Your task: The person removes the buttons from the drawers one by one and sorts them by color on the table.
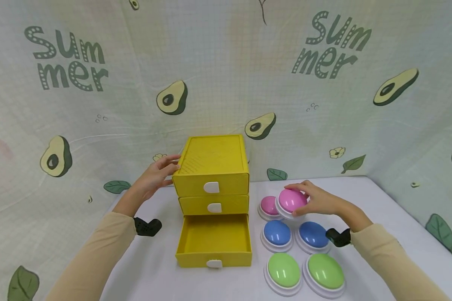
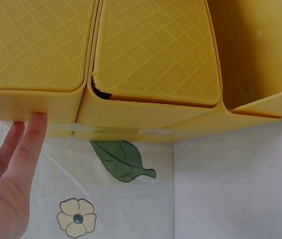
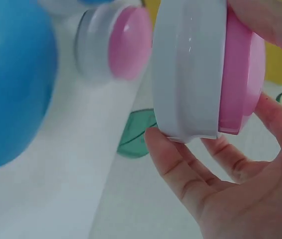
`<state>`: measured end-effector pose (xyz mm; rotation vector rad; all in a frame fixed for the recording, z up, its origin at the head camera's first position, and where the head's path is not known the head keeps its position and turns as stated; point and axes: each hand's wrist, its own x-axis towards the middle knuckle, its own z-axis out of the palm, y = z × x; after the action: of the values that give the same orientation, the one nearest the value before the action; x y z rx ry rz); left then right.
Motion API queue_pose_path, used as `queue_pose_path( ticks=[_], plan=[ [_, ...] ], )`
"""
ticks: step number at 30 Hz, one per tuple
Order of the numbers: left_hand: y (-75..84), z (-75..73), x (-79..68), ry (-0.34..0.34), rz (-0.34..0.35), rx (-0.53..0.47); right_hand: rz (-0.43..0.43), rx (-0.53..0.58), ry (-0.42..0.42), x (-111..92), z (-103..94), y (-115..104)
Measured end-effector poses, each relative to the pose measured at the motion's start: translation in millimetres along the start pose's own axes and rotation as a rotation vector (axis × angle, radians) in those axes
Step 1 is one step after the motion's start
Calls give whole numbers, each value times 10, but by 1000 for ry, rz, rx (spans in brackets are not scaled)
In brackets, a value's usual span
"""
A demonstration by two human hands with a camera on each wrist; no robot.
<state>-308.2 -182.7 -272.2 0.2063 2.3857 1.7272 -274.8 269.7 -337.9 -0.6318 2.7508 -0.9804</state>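
A yellow three-drawer cabinet (image 1: 214,154) stands in the middle of the head view, its bottom drawer (image 1: 192,261) pulled out with a bare floor. My left hand (image 1: 156,177) rests with extended fingers against the cabinet's upper left side; the left wrist view shows those fingertips (image 2: 39,122) at its yellow wall. To the right of the cabinet, my right hand (image 1: 318,200) grips a pink push button (image 1: 291,200) by its white round base. In the right wrist view this button (image 3: 190,69) is tilted up on edge, between thumb and fingers. Another pink push button (image 1: 269,205) lies just left of it.
Two blue push buttons (image 1: 277,233) lie in a row nearer me, and two green ones (image 1: 284,270) closer still, all right of the open drawer. A white table (image 1: 147,267) carries everything. Behind it hangs a cloth (image 1: 218,54) printed with avocados and lettering.
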Motion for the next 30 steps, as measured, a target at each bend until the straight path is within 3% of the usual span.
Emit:
queue_pose_path(
  ticks=[14,30],
  plan=[
    [-9,-13,0,-6,4,6,72,-55,22,47,6,431],
    [-21,-21,5,-4,12,5,128,-115,-15,66,102,628]
  ],
)
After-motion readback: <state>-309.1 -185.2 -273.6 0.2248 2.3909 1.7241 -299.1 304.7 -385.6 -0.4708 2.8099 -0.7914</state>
